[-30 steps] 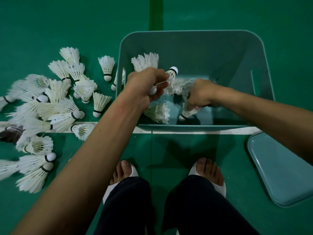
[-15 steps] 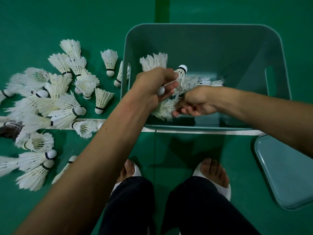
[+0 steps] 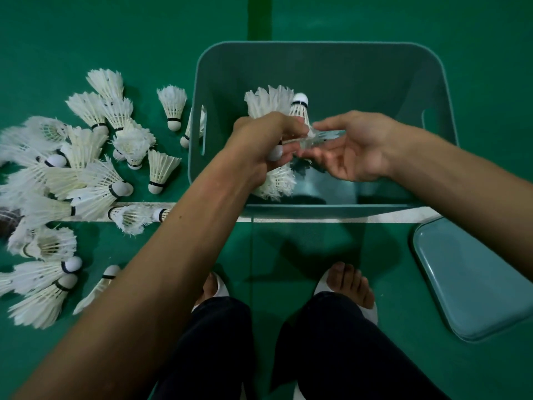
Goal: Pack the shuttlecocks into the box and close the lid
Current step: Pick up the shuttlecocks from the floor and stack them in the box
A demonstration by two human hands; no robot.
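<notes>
1 box (image 3: 346, 79), 1 lid (image 3: 476, 284), approx. 25 shuttlecocks (image 3: 161, 171)

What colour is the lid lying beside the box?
Pale teal lid, matching the box; clearest in the head view.

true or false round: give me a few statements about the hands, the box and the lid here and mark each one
1. The left hand grips a bunch of shuttlecocks above the box. True.
2. The lid sits on the box. False: it lies on the floor to the box's right.
3. Many loose shuttlecocks lie on the floor left of the box. True.
4. The right hand is a clenched fist. False: its fingers are relaxed and open.
</notes>
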